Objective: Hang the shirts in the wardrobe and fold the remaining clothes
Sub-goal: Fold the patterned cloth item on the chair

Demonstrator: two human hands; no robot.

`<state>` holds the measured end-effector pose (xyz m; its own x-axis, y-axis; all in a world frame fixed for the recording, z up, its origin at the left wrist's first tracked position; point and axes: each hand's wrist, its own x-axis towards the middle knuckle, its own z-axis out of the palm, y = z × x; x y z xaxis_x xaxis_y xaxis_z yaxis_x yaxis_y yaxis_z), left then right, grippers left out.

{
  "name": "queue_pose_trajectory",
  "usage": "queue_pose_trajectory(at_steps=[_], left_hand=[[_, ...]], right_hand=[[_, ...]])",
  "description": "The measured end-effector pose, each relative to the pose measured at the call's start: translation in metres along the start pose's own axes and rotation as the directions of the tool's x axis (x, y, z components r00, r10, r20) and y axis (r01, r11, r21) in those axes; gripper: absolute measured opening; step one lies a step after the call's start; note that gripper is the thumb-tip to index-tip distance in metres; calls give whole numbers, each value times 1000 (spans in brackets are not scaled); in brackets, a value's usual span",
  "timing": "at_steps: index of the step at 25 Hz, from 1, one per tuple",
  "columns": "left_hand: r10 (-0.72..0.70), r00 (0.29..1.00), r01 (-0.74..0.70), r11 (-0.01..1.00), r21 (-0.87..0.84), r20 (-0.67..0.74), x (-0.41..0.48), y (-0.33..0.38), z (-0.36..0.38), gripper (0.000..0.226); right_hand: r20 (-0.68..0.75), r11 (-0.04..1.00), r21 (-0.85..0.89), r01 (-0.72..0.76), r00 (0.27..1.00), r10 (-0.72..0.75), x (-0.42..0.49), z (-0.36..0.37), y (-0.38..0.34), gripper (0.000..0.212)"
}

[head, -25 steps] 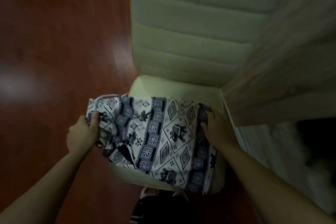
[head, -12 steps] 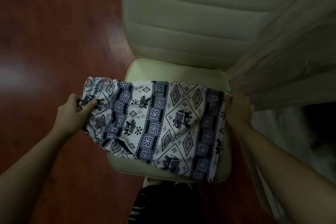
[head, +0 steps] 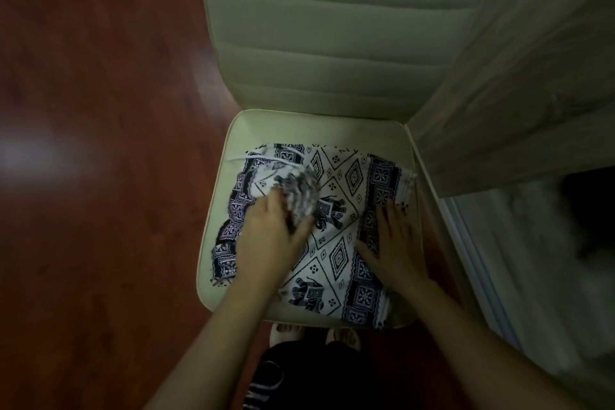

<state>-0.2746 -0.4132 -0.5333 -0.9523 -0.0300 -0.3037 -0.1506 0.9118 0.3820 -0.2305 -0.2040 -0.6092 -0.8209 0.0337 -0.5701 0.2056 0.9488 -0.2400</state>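
A white garment with a dark blue elephant and diamond print (head: 336,210) lies on the pale seat of a chair (head: 229,243). My left hand (head: 269,236) grips a bunched end of the cloth and holds it over the middle of the garment; that end is blurred. My right hand (head: 396,236) lies flat with fingers spread on the garment's right side, pressing it to the seat.
The chair's padded backrest (head: 332,27) rises behind the seat. A light wooden panel (head: 532,93) stands to the right, touching the seat's corner. Red-brown wooden floor (head: 100,176) spreads to the left. My feet (head: 286,333) show below the seat's front edge.
The garment was held stretched between both hands above the seat. It now lies on the seat, my left hand has brought its left end over the middle, and my right hand has flattened on it.
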Motion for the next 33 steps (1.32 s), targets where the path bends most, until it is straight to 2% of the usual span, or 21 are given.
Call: queue_pose_trajectory(at_steps=[2, 4, 7, 10, 14, 16, 18, 20, 22, 24, 25, 26, 28, 29, 31, 32, 33], left_hand=[[30, 999, -31, 999, 39, 9, 2, 5, 24, 68], [127, 992, -129, 982, 139, 23, 7, 2, 45, 75], [215, 952, -276, 914, 297, 220, 13, -12, 74, 75], [192, 957, -258, 905, 339, 217, 24, -22, 84, 71], [123, 987, -150, 944, 294, 107, 42, -31, 77, 69], [94, 987, -127, 950, 284, 128, 47, -37, 71, 70], [105, 976, -161, 936, 314, 189, 43, -37, 70, 73], [139, 966, -195, 946, 258, 220, 40, -30, 65, 76], [158, 978, -172, 980, 99, 135, 42, -26, 50, 68], [107, 988, -108, 994, -6, -108, 48, -35, 32, 55], [31, 984, -34, 999, -11, -178, 51, -44, 25, 54], [-75, 984, 71, 997, -32, -163, 54, -54, 19, 60], [-281, 954, 296, 937, -188, 102, 60, -69, 8, 82], [-323, 913, 382, 891, -246, 247, 64, -73, -1, 86], [-329, 831, 489, 816, -308, 449, 75, -75, -22, 75], [-309, 815, 494, 813, -307, 490, 80, -74, -31, 62], [-289, 828, 455, 846, -277, 480, 84, -69, -39, 49]], right_hand=[[55, 1000, -3, -3, 999, 3, 3, 5, 4, 99], [73, 1000, 21, 3, 997, -5, 5, 10, 3, 110], [63, 1000, -5, 9, 998, -8, 5, 13, 4, 123], [43, 997, -76, 8, 999, -5, 3, 10, 9, 120], [26, 992, -126, 9, 1000, -6, 1, 6, 21, 121], [34, 992, -124, 15, 999, -11, 1, 5, 21, 123], [57, 994, -104, 19, 998, -13, 3, 6, 20, 126], [80, 997, -76, 25, 997, -19, 4, 6, 20, 128], [89, 997, -72, 30, 996, -24, 5, 5, 20, 128], [96, 995, -92, 32, 995, -23, 6, 5, 20, 126], [98, 993, -108, 36, 995, -25, 6, 5, 19, 126], [102, 992, -122, 39, 994, -27, 5, 4, 18, 126], [113, 988, -147, 49, 993, -32, 5, -1, 17, 127], [126, 986, -158, 60, 991, -40, 5, -6, 17, 125], [144, 987, -140, 76, 988, -56, 4, -20, 19, 115], [147, 992, -100, 77, 987, -62, 3, -26, 20, 109], [162, 997, -36, 66, 985, -59, 1, -31, 19, 104]])
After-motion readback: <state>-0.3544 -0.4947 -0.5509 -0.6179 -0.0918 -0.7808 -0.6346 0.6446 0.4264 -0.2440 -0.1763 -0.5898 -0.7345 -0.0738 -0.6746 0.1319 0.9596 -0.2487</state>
